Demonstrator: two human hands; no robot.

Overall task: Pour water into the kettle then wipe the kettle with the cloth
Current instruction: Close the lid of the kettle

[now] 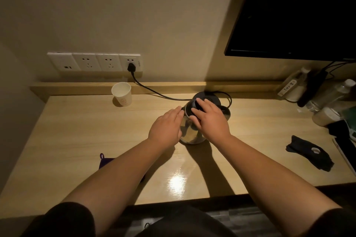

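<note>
A steel kettle (189, 133) with a black lid (194, 105) stands on the wooden desk (77, 131), just in front of its round black base (209, 96). My left hand (166, 128) lies against the kettle's left side, fingers stretched along the wall. My right hand (211, 119) covers the top, fingers curled over the lid. A white paper cup (122, 94) stands at the back left; I cannot see inside it. A purple cloth (105, 160) lies near the front left, mostly hidden under my left forearm.
A black cord (154, 91) runs from the wall socket (132, 66) to the base. A dark crumpled cloth (310, 153) lies at the right. Bottles and jars (325, 100) crowd the back right corner under a wall-mounted screen (298, 15).
</note>
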